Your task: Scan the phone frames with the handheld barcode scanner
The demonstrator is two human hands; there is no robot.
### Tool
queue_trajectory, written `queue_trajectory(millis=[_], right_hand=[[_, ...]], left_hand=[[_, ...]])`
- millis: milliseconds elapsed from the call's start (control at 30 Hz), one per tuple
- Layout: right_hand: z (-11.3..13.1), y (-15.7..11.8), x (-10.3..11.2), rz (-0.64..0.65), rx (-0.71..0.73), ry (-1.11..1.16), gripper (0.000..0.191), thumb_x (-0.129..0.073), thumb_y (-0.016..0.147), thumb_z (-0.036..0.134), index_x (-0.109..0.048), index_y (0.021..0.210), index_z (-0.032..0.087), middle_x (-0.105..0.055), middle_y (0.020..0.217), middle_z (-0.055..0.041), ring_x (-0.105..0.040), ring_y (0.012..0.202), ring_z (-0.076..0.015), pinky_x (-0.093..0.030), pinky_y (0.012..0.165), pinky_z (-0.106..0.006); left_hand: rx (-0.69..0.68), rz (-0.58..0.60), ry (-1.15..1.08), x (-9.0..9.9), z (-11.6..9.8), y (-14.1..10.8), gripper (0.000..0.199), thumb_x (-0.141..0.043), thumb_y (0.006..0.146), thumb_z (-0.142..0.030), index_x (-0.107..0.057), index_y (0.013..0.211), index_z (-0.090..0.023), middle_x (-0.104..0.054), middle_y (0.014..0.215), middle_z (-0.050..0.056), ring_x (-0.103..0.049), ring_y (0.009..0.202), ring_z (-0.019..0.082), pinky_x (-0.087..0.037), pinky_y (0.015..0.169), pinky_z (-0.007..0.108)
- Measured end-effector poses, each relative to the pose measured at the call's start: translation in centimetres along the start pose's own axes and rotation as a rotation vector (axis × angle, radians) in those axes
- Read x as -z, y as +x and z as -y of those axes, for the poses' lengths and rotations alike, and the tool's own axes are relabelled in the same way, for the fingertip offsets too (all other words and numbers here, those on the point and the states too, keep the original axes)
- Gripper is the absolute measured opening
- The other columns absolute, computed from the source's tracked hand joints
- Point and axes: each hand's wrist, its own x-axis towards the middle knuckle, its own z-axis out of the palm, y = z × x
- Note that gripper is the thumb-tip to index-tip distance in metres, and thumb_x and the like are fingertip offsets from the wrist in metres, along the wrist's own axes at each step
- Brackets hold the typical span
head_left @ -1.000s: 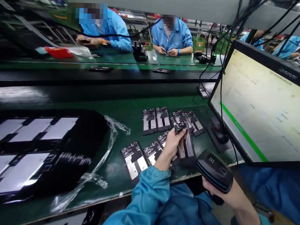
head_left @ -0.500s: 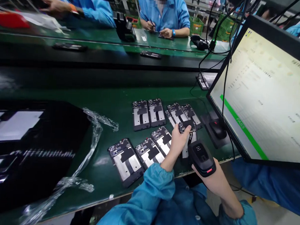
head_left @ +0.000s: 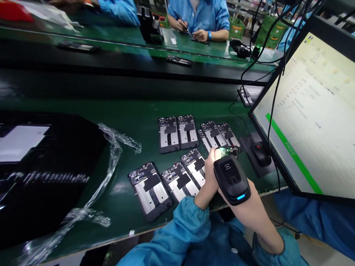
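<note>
My left hand is closed on the edge of an opened phone whose bare circuit board faces up. In my right hand is a black barcode scanner, which hides most of my fingers. The scanner's front end is close above the held phone, and a bright greenish-white light falls on the board by my left fingertips. A blue light glows at the scanner's rear. Left of my hands lie several more opened phones, among them a near one and a far one.
A monitor showing a green PASS bar stands at the right, with a mouse before it. Cables hang nearby. Crumpled clear plastic and a black sheet lie left. Co-workers sit beyond the dark conveyor.
The scanner has moved up and left over the held phone. Its red light has turned blue, and a bright spot now shows on the board.
</note>
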Motion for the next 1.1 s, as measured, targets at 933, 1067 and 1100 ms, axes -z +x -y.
queue_trajectory(millis=[933,1067,1100], right_hand=[[-0.9,-4.6,2.7,-0.101,-0.177,-0.07,0.036,-0.076,0.073,0.053,-0.062,0.065,0.021,-0.059,0.051,0.0009,-0.063,0.059,-0.0212,-0.056,0.06,-0.034],[-1.0,-5.4,3.0,-0.143,-0.164,-0.068,0.037,-0.076,0.072,0.056,-0.063,0.065,0.021,-0.058,0.049,0.0005,-0.064,0.058,-0.0222,-0.057,0.06,-0.035],[-1.0,-5.6,3.0,-0.162,-0.165,-0.066,0.037,-0.076,0.072,0.056,-0.064,0.066,0.022,-0.059,0.049,0.0002,-0.064,0.057,-0.0227,-0.057,0.059,-0.035]], left_hand=[[-0.171,-0.217,0.183,0.0,-0.5,-0.7,0.017,-0.053,0.091,-0.037,-0.051,0.092,-0.021,-0.059,0.075,0.0,-0.057,0.067,0.016,-0.041,0.062,0.026],[-0.173,-0.242,0.182,-0.5,-0.4,-0.6,0.018,-0.055,0.09,-0.038,-0.051,0.094,-0.021,-0.059,0.078,0.001,-0.058,0.071,0.017,-0.042,0.066,0.027],[-0.176,-0.248,0.185,-0.7,-0.4,-0.5,0.019,-0.054,0.09,-0.038,-0.05,0.094,-0.021,-0.06,0.079,0.001,-0.059,0.072,0.017,-0.042,0.067,0.027]])
